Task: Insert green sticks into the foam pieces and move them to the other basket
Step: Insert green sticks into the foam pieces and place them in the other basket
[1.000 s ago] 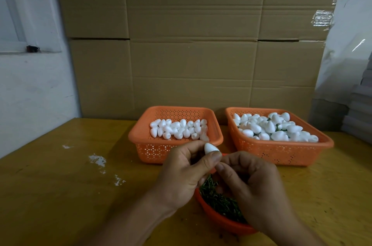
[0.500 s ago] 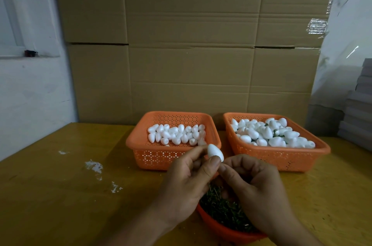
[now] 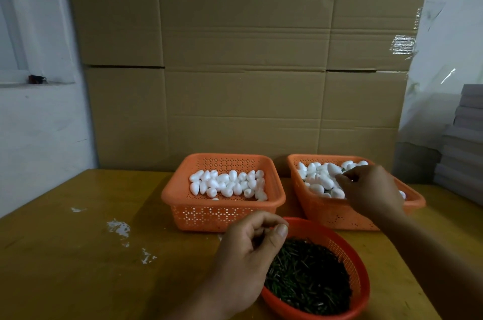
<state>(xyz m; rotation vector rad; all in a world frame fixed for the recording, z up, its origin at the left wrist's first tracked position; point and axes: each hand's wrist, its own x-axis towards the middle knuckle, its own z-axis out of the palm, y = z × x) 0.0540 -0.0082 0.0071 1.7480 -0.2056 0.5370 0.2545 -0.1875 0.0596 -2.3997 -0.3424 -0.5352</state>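
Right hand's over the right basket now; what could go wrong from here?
The right orange plastic basket is heaped with white foam egg pieces, so one could roll over the rim as the right hand releases or withdraws. The left hand hangs over the round red basket of green sticks; catching its rim might spill them.

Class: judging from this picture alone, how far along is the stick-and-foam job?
Done: the right basket is heaped with foam pieces, green showing between some. In hand: the right hand reaches into that heap. Left: plenty of plain foam pieces in the left basket.
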